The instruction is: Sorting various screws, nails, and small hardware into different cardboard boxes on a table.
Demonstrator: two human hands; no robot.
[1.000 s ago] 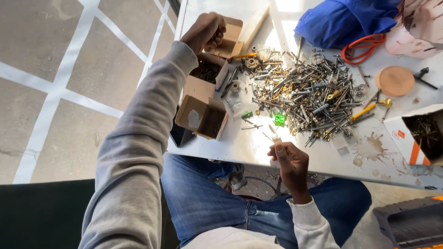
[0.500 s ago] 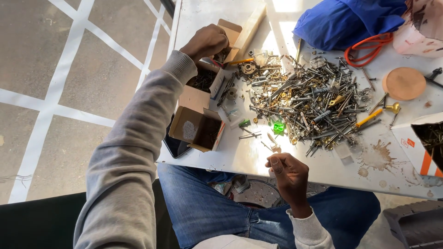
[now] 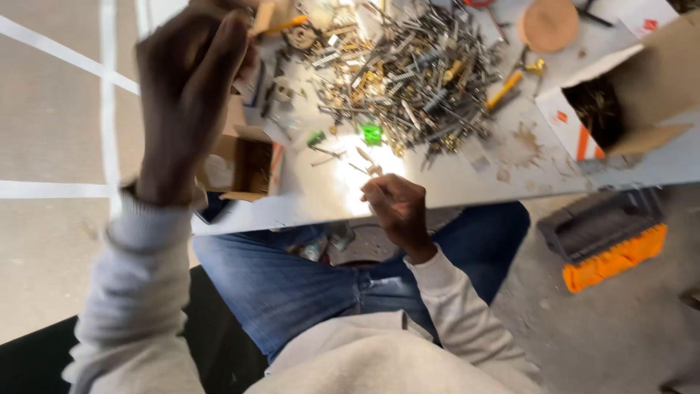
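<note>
Your left hand (image 3: 188,95) is raised close to the lens, above the worktop's (image 3: 467,182) left edge. It's blurred; the fingers look curled together, but I can't tell whether they hold anything.

Your right hand (image 3: 394,208) sits at the near edge of the worktop, about mid-width. Fingers are pinched shut on a small thin metal piece (image 3: 373,172), too small and washed out by glare to say what kind. A few loose screws (image 3: 324,153) lie just beyond that hand, next to a small green plastic part (image 3: 372,134).

The big pile of mixed screws and metal hardware (image 3: 408,73) covers the middle of the worktop toward the far edge, well past your right hand. A yellow-handled tool (image 3: 503,89) lies on the pile's right side. A round tan disc (image 3: 548,23) sits near the far edge, right of the pile.

An open cardboard box (image 3: 244,162) is at the left near corner, just under your left forearm. Another cardboard box with orange marks (image 3: 620,102), open and dark inside, is at the right edge.

On the floor, right of your knee: a grey and orange case (image 3: 609,241).
</note>
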